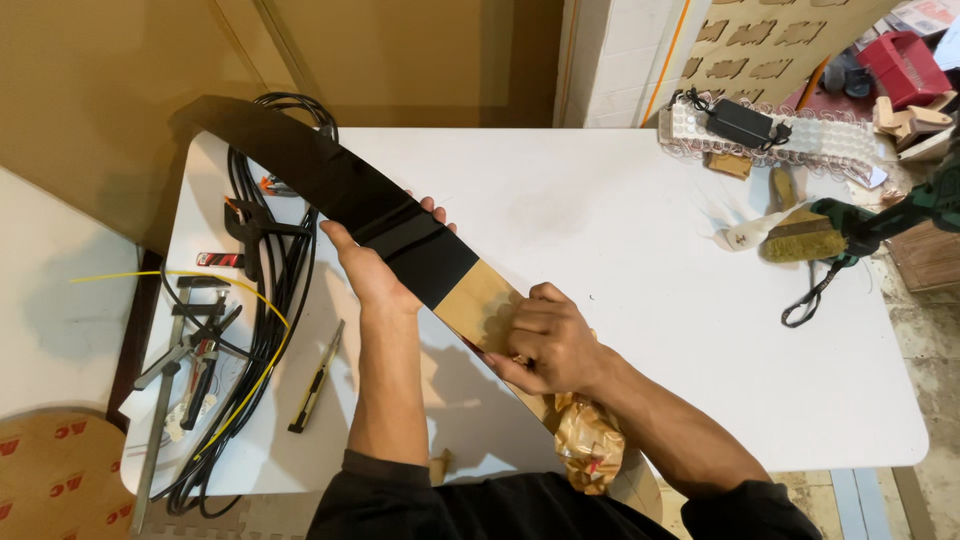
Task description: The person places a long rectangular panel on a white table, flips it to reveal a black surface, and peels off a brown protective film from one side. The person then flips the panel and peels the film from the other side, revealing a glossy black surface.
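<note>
A long curved panel (340, 190) runs diagonally above the white counter (600, 230). The left hand (375, 270) cradles its black part from beneath to steady it, while the right hand (545, 345) pinches crumpled brown wrapping (590, 440) at the bare mirrored section.

A white table (620, 200) before tan walls (400, 50) — white brick pillar (610, 60) behind.

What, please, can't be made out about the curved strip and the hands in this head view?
- Strip: near end hidden behind right hand and crumpled wrap.
- Left hand: fingers hidden behind strip.
- Cables: lower loop cut by table edge.
- Clutter: cropped by frame.
</note>
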